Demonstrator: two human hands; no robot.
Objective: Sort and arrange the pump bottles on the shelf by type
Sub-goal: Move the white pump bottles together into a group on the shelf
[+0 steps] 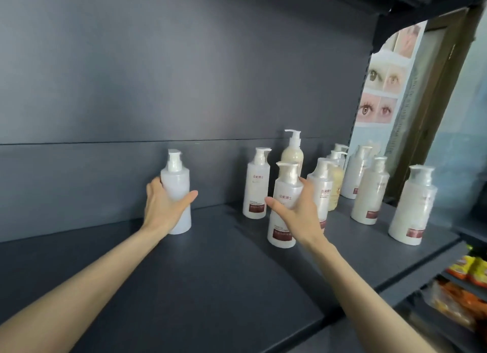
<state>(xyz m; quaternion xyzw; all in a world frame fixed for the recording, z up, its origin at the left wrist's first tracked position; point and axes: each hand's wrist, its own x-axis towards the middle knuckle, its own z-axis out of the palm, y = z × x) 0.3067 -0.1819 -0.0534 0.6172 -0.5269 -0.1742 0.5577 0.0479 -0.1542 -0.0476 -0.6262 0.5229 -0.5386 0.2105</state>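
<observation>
On the dark grey shelf (210,273) my left hand (163,207) wraps around a plain white pump bottle (176,184) that stands upright near the back wall. My right hand (300,213) grips a white pump bottle with a red label (284,194), upright in the shelf's middle. Behind it stand another red-label white bottle (257,184) and a taller cream bottle with a long pump (292,152). To the right stand several more white bottles (369,191), one near the right front edge (412,207), and a yellowish bottle (336,186).
The shelf's back panel (158,89) rises behind the bottles. A poster with eye pictures (382,89) hangs right of the shelf. Orange and yellow packets (469,273) lie on a lower shelf at the right. The shelf's front edge (342,321) runs diagonally below my right arm.
</observation>
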